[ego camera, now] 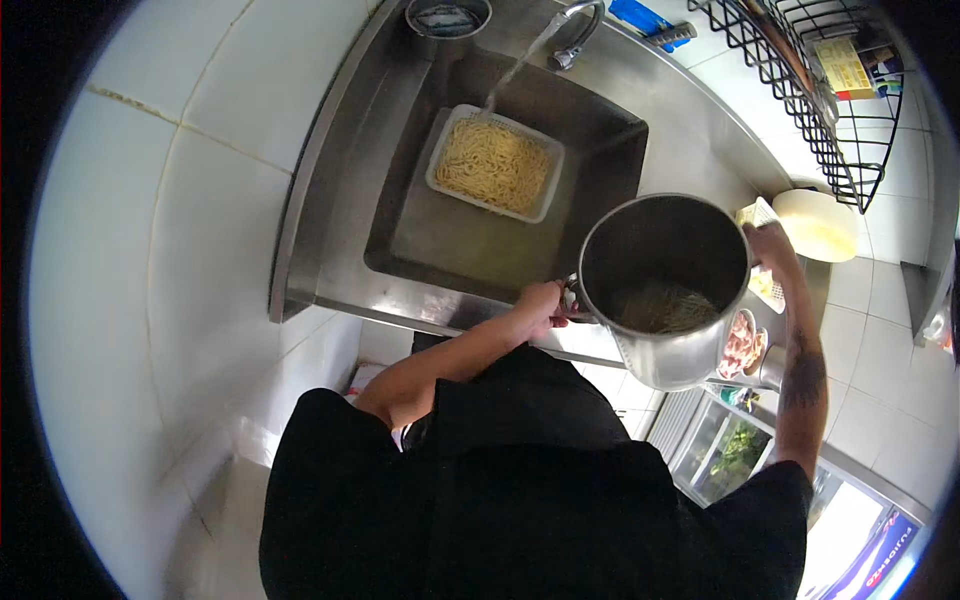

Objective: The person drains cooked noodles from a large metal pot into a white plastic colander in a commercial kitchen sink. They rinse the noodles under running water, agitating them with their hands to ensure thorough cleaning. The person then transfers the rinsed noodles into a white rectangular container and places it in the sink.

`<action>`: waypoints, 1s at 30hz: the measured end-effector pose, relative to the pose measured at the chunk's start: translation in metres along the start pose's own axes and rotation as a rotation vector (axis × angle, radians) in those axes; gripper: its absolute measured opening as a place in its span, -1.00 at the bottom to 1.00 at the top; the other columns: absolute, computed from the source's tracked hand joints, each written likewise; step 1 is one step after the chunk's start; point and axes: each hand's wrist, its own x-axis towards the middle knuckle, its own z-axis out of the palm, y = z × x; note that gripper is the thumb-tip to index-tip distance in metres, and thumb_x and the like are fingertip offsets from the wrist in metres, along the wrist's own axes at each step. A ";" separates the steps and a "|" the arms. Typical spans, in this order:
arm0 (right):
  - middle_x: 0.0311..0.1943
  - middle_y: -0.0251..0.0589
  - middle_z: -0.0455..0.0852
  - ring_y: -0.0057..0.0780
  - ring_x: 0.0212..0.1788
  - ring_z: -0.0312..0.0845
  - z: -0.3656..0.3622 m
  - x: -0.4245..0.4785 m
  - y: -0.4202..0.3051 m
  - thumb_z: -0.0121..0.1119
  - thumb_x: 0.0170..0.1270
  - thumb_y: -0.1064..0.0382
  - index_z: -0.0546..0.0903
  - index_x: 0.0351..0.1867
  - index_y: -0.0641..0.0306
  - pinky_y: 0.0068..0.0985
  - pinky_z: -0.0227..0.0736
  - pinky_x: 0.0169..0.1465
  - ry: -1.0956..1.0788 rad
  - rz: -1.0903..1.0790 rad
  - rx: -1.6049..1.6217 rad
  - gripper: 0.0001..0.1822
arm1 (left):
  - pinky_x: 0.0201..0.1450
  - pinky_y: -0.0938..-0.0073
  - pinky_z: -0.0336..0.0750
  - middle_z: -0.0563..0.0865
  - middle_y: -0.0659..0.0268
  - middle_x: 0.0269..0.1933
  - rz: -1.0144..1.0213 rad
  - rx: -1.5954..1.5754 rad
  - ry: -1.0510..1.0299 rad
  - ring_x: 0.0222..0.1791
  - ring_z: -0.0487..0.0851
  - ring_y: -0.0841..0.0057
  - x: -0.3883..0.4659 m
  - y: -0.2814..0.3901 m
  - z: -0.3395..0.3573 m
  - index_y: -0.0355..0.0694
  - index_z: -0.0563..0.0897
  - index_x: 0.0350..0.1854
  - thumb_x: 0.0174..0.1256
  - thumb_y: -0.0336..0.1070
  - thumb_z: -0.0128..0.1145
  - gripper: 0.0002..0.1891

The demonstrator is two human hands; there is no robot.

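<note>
A large metal stockpot (671,360) is held tilted at the sink's right front edge. My left hand (541,311) is closed on its left side handle. At the pot's far right side is my right hand (766,246), gripping there; the handle itself is hidden behind the fingers. Some noodles and cloudy liquid (671,309) lie low inside the pot. In the steel sink (465,255) sits a white plastic basket (559,176) filled with yellow noodles (491,166). Water (514,71) runs from the faucet (589,34) onto the basket's back edge.
A metal bowl (448,19) stands on the sink's back left corner. Above right hangs a black wire rack (806,112). Beyond the pot are a pale round container (816,225), a white basket (761,214) and a dish of raw meat (739,345). A tiled wall (225,187) borders the left.
</note>
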 end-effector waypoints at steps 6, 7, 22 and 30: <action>-0.36 0.08 0.60 -0.04 -0.39 0.62 -0.014 0.097 -0.083 0.07 0.17 0.03 0.50 -0.25 0.44 -0.09 0.58 -0.42 -0.471 -0.063 -0.410 -0.59 | -0.32 0.30 0.39 0.58 0.22 -0.42 -0.171 -0.051 -0.062 -0.44 0.48 0.42 0.036 0.038 -0.033 -0.20 0.51 -0.32 0.32 -0.25 -0.25 -0.75; -0.37 0.10 0.59 -0.03 -0.39 0.62 -0.007 0.098 -0.107 0.04 0.17 0.03 0.50 -0.25 0.44 -0.10 0.58 -0.43 -0.429 0.047 -0.372 -0.59 | -0.31 0.28 0.38 0.58 0.22 -0.43 -0.176 -0.047 -0.061 -0.45 0.49 0.42 0.038 0.041 -0.037 -0.20 0.52 -0.33 0.31 -0.26 -0.24 -0.76; -0.36 0.00 0.67 -0.26 -0.40 0.53 0.022 0.145 -0.228 -0.23 0.17 0.19 0.55 -0.35 0.48 -0.18 0.47 -0.20 -0.597 0.391 -0.600 -0.62 | -0.34 0.36 0.16 0.61 0.44 -0.48 -0.265 0.048 -0.282 -0.52 0.41 0.58 0.054 0.049 -0.075 -0.06 0.58 -0.47 0.17 -0.17 -0.06 -0.82; -0.41 -0.06 0.65 -0.40 -0.53 0.50 0.018 0.151 -0.245 -0.10 0.10 0.20 0.54 -0.49 0.46 -0.26 0.44 -0.37 -0.887 0.017 -0.870 -0.70 | -0.47 0.46 0.15 0.55 0.41 -0.52 -0.411 -0.254 -0.373 -0.61 0.32 0.58 0.042 0.054 -0.080 -0.14 0.56 -0.41 0.21 -0.19 -0.03 -0.83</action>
